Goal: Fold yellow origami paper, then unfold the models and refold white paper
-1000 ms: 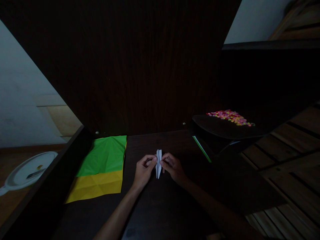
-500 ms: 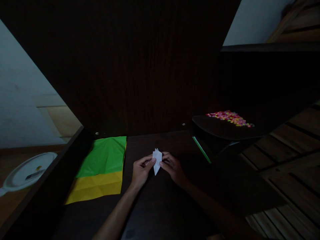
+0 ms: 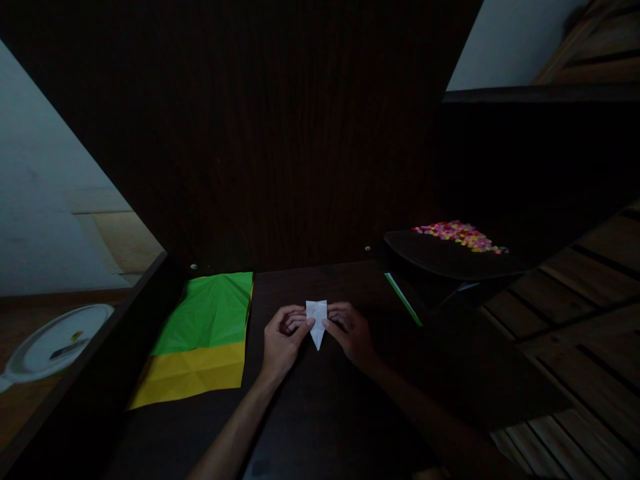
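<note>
Between my two hands is a small piece of folded white paper (image 3: 317, 320), flat across the top and narrowing to a point toward me. A crease runs down its middle. My left hand (image 3: 284, 339) pinches its left edge, thumb in front and fingers curled behind. On the other edge, my right hand (image 3: 353, 335) grips it the same way. Both thumbs press on the front of the paper, close together. The fingertips behind it are hidden.
Creased green and yellow paper sheets (image 3: 205, 317) lie left on the dark tabletop (image 3: 300, 427). To the right is a thin green-and-white strip (image 3: 403, 300). Small pink, red and yellow pieces (image 3: 460, 235) are heaped on a dark shelf (image 3: 440, 263). A tall dark panel (image 3: 280, 133) rises behind.
The folded paper now shows a wider, flat-topped face; the small points that stood above its top are no longer visible. Both hands still hold it, nearly in place.
</note>
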`<state>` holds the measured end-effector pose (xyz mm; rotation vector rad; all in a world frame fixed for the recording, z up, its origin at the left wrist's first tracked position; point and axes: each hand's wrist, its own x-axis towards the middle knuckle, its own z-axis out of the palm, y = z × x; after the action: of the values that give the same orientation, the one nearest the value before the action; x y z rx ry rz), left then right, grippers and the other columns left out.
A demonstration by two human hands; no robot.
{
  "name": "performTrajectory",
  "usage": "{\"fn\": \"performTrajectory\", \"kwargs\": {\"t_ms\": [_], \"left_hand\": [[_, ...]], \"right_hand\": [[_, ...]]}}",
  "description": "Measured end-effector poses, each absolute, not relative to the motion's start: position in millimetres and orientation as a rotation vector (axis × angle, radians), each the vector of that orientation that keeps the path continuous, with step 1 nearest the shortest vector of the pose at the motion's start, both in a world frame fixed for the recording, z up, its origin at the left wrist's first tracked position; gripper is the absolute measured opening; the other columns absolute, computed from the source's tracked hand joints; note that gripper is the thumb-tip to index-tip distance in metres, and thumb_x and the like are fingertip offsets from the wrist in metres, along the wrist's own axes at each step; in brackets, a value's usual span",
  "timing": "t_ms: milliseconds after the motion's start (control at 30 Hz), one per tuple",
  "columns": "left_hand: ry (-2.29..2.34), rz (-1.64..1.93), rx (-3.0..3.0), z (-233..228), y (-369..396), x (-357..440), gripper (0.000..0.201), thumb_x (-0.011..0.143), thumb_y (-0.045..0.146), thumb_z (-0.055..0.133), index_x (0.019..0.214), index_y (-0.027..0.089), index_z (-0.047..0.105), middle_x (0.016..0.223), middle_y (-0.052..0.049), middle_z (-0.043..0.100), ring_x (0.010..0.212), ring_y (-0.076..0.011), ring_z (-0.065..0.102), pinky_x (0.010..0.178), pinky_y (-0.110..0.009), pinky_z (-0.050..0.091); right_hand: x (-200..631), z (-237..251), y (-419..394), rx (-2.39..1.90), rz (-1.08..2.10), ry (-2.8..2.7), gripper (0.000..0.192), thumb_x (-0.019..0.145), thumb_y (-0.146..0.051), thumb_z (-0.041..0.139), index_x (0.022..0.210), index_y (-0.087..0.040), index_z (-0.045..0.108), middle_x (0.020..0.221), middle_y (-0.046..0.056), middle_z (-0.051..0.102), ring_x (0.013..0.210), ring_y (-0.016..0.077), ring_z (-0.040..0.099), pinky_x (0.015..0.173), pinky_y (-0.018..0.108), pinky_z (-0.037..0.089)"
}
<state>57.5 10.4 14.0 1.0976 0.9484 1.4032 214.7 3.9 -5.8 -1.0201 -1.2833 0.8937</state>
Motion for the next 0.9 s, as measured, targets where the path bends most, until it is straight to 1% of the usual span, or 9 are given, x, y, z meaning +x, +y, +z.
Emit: {"fn": "performTrajectory", "kwargs": {"t_ms": [100,200,300,367,433,500,633,833,900], "left_hand": [[0.915,1.363,1.100,15,9,57,0.033,0.069,0.027,0.081,0.095,0.019,0.063,0.062,0.003,0.065,0.057,-0.0121,0.062,0.054,-0.020,0.047],[0.896,1.315,1.093,17,8,56,0.034,0.069,0.028,0.081,0.097,0.019,0.065,0.059,0.005,0.060,0.051,-0.0102,0.056,0.049,-0.018,0.041],[0.890,1.294,1.060,19,10,54,0.029,0.068,0.029,0.081,0.091,0.017,0.070,0.072,-0.001,0.067,0.062,-0.0134,0.061,0.055,-0.020,0.045],[0.882,1.288,1.020,19,11,52,0.023,0.070,0.029,0.078,0.088,0.016,0.073,0.088,-0.006,0.070,0.075,-0.0176,0.064,0.063,-0.024,0.050],[0.865,1.279,0.967,18,13,51,0.021,0.071,0.028,0.074,0.088,0.015,0.075,0.097,-0.008,0.071,0.083,-0.0208,0.065,0.069,-0.028,0.052],[0.848,1.265,0.916,18,13,50,0.023,0.069,0.025,0.072,0.090,0.015,0.075,0.092,-0.008,0.072,0.081,-0.0211,0.066,0.070,-0.031,0.053],[0.838,1.244,0.854,19,12,50,0.030,0.064,0.020,0.074,0.094,0.015,0.076,0.085,-0.008,0.073,0.074,-0.0191,0.066,0.069,-0.030,0.053],[0.784,1.220,0.765,20,13,49,0.043,0.063,0.015,0.074,0.106,0.016,0.075,0.099,-0.010,0.072,0.079,-0.0200,0.067,0.070,-0.030,0.054],[0.750,1.210,0.721,20,14,48,0.046,0.063,0.013,0.073,0.108,0.016,0.074,0.103,-0.011,0.071,0.082,-0.0205,0.068,0.072,-0.030,0.054]], "right_hand": [[213,-3,4,-1.022,0.942,-1.231,0.028,0.075,-0.029,0.071,0.100,-0.023,0.059,0.088,0.004,0.065,0.078,0.0175,0.065,0.071,0.031,0.055],[213,-1,4,-0.993,1.029,-1.209,0.028,0.074,-0.032,0.070,0.098,-0.023,0.059,0.079,0.001,0.062,0.067,0.0160,0.063,0.060,0.028,0.054],[215,0,5,-0.986,1.114,-1.213,0.023,0.074,-0.036,0.070,0.089,-0.021,0.061,0.071,-0.001,0.061,0.056,0.0140,0.060,0.054,0.027,0.051],[216,0,6,-0.990,1.143,-1.226,0.020,0.074,-0.037,0.070,0.084,-0.020,0.064,0.069,-0.001,0.062,0.056,0.0144,0.061,0.056,0.028,0.050],[217,0,6,-0.977,1.170,-1.216,0.019,0.075,-0.037,0.070,0.085,-0.020,0.066,0.069,0.000,0.063,0.058,0.0148,0.061,0.057,0.028,0.050],[218,-1,6,-0.955,1.204,-1.201,0.021,0.075,-0.037,0.070,0.088,-0.020,0.068,0.069,0.000,0.064,0.058,0.0151,0.061,0.058,0.029,0.050],[220,-7,6,-0.949,1.228,-1.204,0.027,0.073,-0.038,0.073,0.093,-0.021,0.071,0.070,0.001,0.065,0.061,0.0166,0.062,0.059,0.030,0.051],[223,-16,9,-0.919,1.252,-1.237,0.036,0.076,-0.041,0.073,0.107,-0.021,0.071,0.083,0.005,0.069,0.064,0.0164,0.061,0.061,0.031,0.051],[223,-18,10,-0.889,1.264,-1.255,0.039,0.077,-0.042,0.072,0.111,-0.022,0.070,0.084,0.004,0.068,0.064,0.0162,0.061,0.061,0.031,0.051]]}}
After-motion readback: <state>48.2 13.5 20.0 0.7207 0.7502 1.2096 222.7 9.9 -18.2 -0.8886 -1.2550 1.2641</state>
